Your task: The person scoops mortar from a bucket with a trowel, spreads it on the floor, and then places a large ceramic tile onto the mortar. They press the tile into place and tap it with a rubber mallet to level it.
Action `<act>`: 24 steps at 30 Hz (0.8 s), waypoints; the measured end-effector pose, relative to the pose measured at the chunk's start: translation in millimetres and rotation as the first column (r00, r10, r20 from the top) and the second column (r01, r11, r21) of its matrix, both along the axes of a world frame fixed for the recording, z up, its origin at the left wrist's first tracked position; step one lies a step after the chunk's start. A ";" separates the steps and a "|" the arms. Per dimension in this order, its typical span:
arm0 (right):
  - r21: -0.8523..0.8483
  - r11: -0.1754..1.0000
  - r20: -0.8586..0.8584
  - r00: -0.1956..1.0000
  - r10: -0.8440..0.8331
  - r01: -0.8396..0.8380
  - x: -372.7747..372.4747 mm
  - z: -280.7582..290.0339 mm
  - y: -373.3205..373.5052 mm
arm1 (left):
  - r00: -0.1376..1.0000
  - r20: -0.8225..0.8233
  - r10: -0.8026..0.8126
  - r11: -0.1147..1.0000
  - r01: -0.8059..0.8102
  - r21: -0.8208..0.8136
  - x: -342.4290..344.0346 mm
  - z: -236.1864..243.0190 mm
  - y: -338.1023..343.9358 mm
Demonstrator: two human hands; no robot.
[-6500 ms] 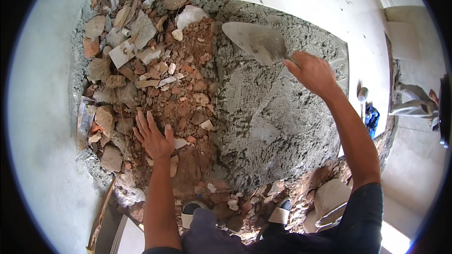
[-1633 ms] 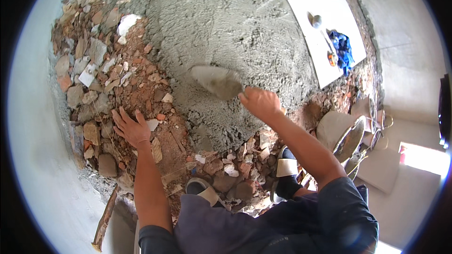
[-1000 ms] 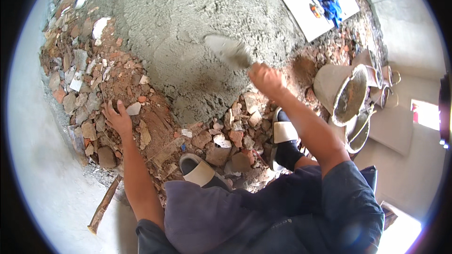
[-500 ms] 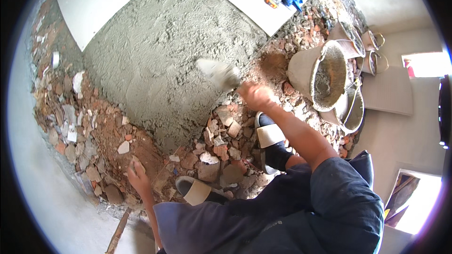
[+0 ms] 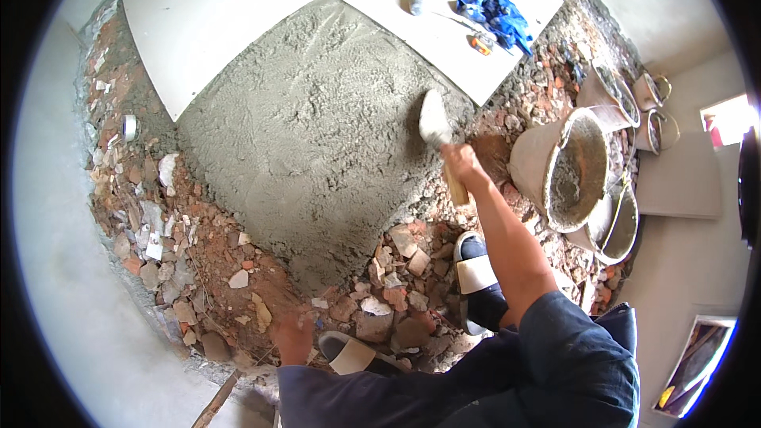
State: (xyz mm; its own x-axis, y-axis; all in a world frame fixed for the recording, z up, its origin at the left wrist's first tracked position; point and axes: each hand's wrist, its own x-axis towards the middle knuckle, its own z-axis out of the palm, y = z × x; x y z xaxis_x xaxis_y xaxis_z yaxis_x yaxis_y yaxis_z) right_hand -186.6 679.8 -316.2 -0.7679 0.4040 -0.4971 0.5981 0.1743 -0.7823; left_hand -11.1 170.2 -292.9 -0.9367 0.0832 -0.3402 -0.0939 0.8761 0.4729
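A trowel (image 5: 434, 119) with a pale, mortar-smeared blade and a wooden handle is gripped in my right hand (image 5: 463, 165). Its blade is over the right part of a wet grey mortar bed (image 5: 309, 143), close to the edge of a large white tile; whether it touches the mortar I cannot make out. My left hand (image 5: 293, 333) hangs low over the rubble beside my left sandal (image 5: 349, 353). Motion smears its fingers, and no held thing shows there.
White tiles (image 5: 214, 8) border the mortar; on one lie a blue plastic bag (image 5: 495, 16), a mallet (image 5: 416, 3) and a small orange tool (image 5: 480, 45). Several mortar-caked buckets (image 5: 531, 154) stand at right. Broken brick rubble (image 5: 182, 269) surrounds the bed. A tape roll (image 5: 129, 128) lies at left.
The trowel in my right hand has moved right across the mortar, and its blade now points away from me. My left hand has drawn in toward my body. The whole view has shifted slightly.
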 end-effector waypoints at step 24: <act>0.777 -0.264 0.471 0.250 0.846 -0.571 -9.0 160.1 -194.5 | 0.742 0.259 0.619 0.580 -0.654 0.486 -40.6 19.7 -59.5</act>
